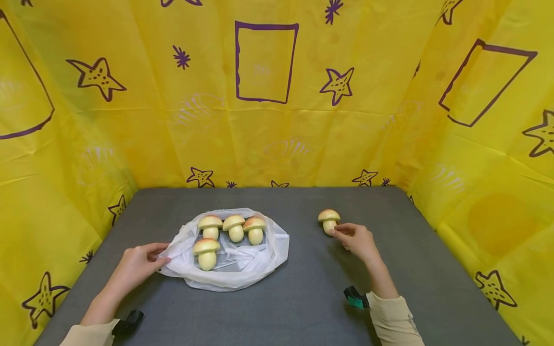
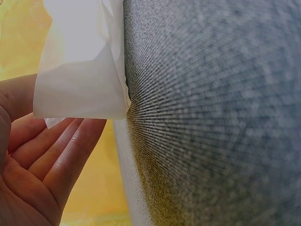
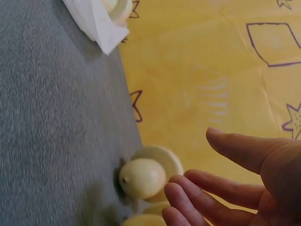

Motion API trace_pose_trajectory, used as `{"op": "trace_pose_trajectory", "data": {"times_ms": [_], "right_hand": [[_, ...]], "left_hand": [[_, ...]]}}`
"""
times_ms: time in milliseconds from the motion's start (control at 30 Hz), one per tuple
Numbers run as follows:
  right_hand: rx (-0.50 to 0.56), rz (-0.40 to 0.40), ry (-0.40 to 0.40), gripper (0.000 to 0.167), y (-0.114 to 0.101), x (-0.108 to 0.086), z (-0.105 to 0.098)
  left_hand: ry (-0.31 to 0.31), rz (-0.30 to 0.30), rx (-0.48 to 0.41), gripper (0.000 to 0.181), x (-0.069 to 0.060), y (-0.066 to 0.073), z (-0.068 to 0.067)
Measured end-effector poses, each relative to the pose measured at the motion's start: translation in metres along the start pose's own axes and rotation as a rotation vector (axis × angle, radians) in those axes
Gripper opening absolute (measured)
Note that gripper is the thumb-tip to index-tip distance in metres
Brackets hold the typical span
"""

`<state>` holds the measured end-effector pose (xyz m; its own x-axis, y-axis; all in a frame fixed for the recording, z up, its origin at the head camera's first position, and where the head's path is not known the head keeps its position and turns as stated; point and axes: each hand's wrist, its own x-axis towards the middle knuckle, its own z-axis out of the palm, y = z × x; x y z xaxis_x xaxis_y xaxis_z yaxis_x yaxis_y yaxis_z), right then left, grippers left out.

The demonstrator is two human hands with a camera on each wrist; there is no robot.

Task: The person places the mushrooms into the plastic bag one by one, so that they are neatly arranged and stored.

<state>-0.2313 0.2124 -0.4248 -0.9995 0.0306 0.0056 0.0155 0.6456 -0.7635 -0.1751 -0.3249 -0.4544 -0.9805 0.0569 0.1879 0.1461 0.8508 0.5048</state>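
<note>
In the head view a white plastic bag (image 1: 216,281) lies spread on the table with its mouth wide. Several toy mushrooms with pale stems and orange-tinged caps, one of them a front mushroom (image 1: 207,254), sit inside it. My left hand (image 1: 136,264) pinches the bag's left edge; in the left wrist view the plastic hides the fingertips. Right of the bag, another mushroom (image 1: 329,216) rests on the table, my right hand (image 1: 357,242) at its stem. Up close, the right thumb (image 3: 242,148) stands apart from the fingers, and the mushroom (image 3: 143,178) lies beyond the fingertips.
The grey table (image 1: 277,317) meets yellow curtains (image 1: 268,144) printed with starfish at the back and both sides. A second pale rounded shape (image 3: 146,220) shows at the bottom of the right wrist view. Each wrist wears a dark strap (image 1: 356,298).
</note>
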Motion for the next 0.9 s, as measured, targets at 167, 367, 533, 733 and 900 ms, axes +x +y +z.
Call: {"op": "trace_pose_trajectory", "data": {"times_ms": [167, 367, 533, 733, 900], "right_hand": [[-0.051, -0.005, 0.021, 0.036, 0.007, -0.005, -0.009], [-0.068, 0.009, 0.027, 0.046, 0.013, -0.010, -0.017], [-0.043, 0.023, 0.017, 0.046, 0.019, -0.014, -0.023], [-0.047, 0.035, 0.018, 0.047, 0.027, -0.016, -0.029], [-0.067, 0.036, 0.019, 0.047, 0.032, -0.019, -0.032]], "left_hand": [[-0.009, -0.008, -0.002, 0.037, 0.000, 0.001, 0.000], [-0.022, -0.013, -0.008, 0.037, 0.000, 0.002, -0.001], [-0.025, -0.012, -0.008, 0.038, 0.000, 0.002, -0.001], [-0.022, -0.006, -0.009, 0.037, 0.001, 0.002, -0.001], [-0.015, 0.000, -0.005, 0.036, 0.001, 0.001, 0.000]]}}
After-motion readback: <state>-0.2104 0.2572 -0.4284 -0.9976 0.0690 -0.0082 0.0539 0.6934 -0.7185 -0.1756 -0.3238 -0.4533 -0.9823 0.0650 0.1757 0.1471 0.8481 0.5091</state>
